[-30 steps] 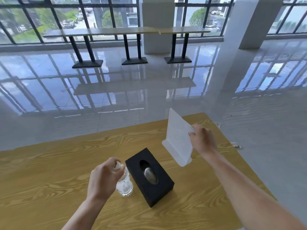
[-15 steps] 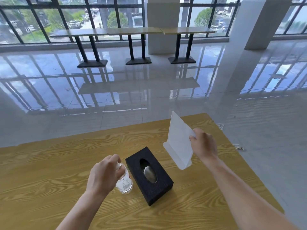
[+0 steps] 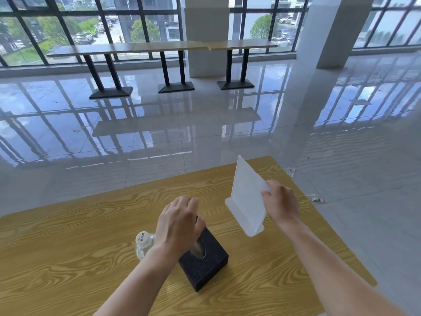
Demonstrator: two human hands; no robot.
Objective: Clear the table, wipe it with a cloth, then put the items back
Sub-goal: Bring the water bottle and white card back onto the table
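A black tissue box point(image 3: 206, 264) lies on the wooden table point(image 3: 68, 247), with a small clear water bottle point(image 3: 143, 246) standing just to its left. My left hand point(image 3: 180, 222) is over the far end of the tissue box, fingers curled down onto it and hiding that end. My right hand point(image 3: 281, 202) grips the right edge of a white sign holder point(image 3: 247, 199), which is tilted and raised a little above the table at the right.
The table's far edge and right edge are close to the sign holder. Beyond lies a glossy tiled floor point(image 3: 182, 133), a row of long tables point(image 3: 168, 47) by the windows and a white pillar point(image 3: 319, 65). Scraps of litter point(image 3: 315, 198) lie on the floor at the right.
My left hand has let go of the water bottle and moved right onto the tissue box. The bottle stands free. My right hand still holds the sign holder, almost unmoved.
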